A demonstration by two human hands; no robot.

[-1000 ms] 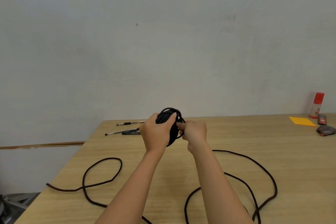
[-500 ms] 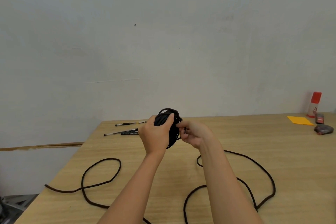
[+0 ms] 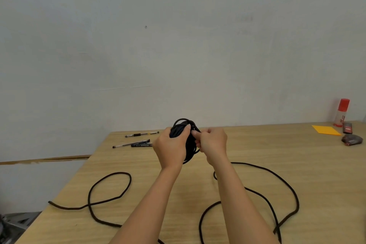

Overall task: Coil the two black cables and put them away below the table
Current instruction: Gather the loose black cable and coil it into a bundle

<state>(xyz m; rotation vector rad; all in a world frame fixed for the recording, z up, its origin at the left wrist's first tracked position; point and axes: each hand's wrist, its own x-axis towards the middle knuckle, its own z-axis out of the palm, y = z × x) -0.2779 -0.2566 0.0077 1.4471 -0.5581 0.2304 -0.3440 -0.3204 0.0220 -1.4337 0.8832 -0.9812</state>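
Returned against the coiled black cable [image 3: 183,125], which is gripped above the surface [image 3: 257,144] by the curled left hand [image 3: 170,148], the right hand [image 3: 213,142] is shown pinching a strand, while a loose length [image 3: 277,176] left lying there marks the coiling as unfinished.

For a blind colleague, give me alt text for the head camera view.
The left hand grips a coil of black cable above a wooden table; the right hand pinches its strands. Loose cable sprawls across the table.

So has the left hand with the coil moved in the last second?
No. The left hand grips the coiled black cable in the same place, just right of the pens by the table's far edge.
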